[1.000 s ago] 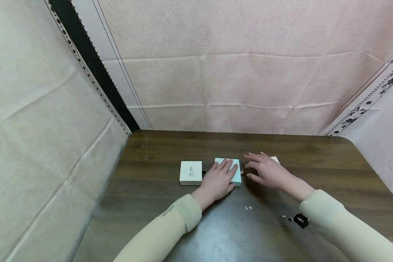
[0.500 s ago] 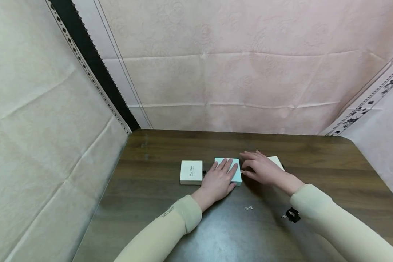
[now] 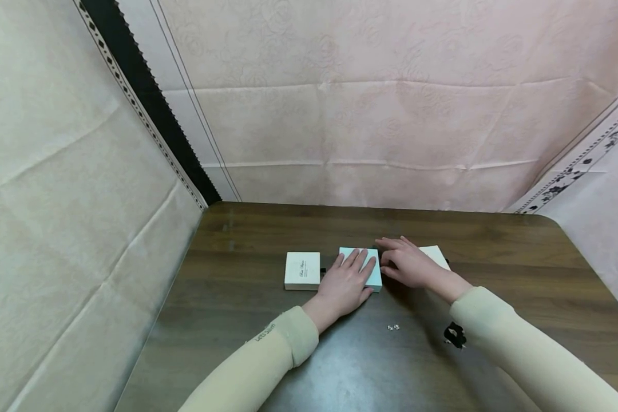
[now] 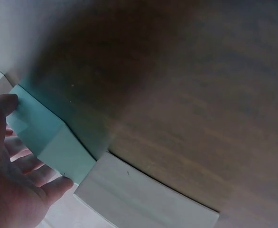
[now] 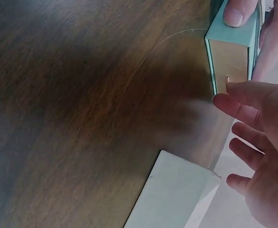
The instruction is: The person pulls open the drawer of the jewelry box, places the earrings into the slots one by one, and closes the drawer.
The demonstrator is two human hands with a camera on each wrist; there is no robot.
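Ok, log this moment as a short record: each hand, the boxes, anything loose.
left hand: rests on the teal box, fingers spread
right hand: thumb and index finger at the small tab on the teal box's end; whether they pinch it is unclear
left box: white box, printed top, apart from the teal box
right box: pale box, partly hidden by the right hand
loose: small shiny pieces on the table, nearer the person than the boxes; too small to identify

The box (image 4: pixel 53 130) is turquoise, its end (image 5: pixel 229 59) apparently tan.
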